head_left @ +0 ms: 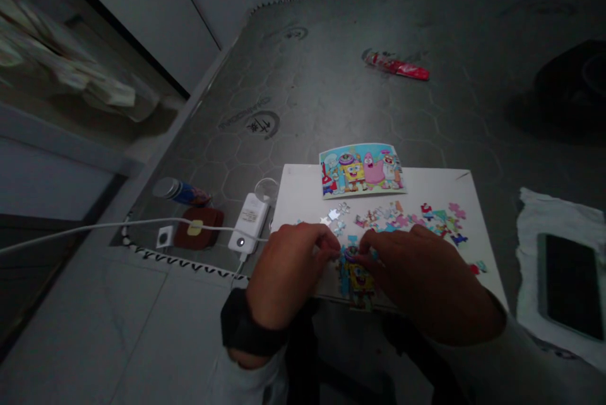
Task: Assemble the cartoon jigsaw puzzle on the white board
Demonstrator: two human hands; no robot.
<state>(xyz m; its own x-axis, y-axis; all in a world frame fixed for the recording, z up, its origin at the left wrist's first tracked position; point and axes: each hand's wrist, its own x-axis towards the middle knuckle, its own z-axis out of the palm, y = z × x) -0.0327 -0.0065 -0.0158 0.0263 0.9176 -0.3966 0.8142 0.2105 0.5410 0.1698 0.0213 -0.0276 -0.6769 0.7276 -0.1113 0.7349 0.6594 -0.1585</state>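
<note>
A partly joined jigsaw puzzle with a yellow cartoon figure lies at the near edge of a white board. My left hand, a black band on its wrist, pinches at the upper left edge of the joined part. From the other side my right hand has thumb and forefinger closed on a piece near its top. The small pieces at the fingertips are mostly hidden. Loose puzzle pieces are scattered beyond both hands. At the board's far edge lies a picture card with the cartoon characters.
Left of the board are a white power bank with a cable, a brown case, a white plug and a blue can-like container. A phone rests on white cloth at right. A red packet lies farther back.
</note>
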